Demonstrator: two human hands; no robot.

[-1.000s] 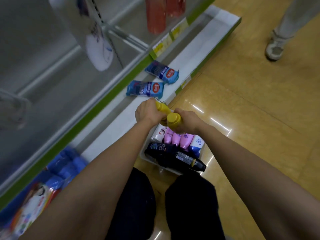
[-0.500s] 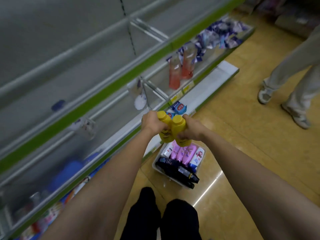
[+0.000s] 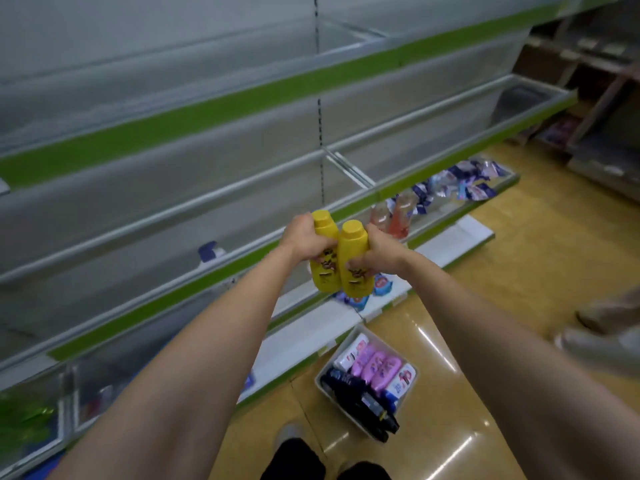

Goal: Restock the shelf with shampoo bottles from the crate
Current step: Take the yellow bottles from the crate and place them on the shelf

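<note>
I hold two yellow shampoo bottles upright and side by side in front of the shelving. My left hand (image 3: 304,237) grips the left yellow bottle (image 3: 323,271). My right hand (image 3: 379,249) grips the right yellow bottle (image 3: 355,268). Below them on the floor stands the clear crate (image 3: 353,336), holding pink, white and dark bottles lying down. The grey shelves with green edge strips (image 3: 214,109) fill the left and upper view, and most of their boards look bare.
Two pinkish bottles (image 3: 398,216) stand on a low shelf beyond my hands, with blue-and-white packets (image 3: 460,183) further right. Small blue packets (image 3: 356,301) lie on the bottom ledge. Another person's feet (image 3: 602,327) stand on the yellow floor at the right. My own legs are at the bottom.
Both hands have risen from just above the crate up to mid-shelf height with the two yellow bottles. My view has tilted up, showing more shelves.
</note>
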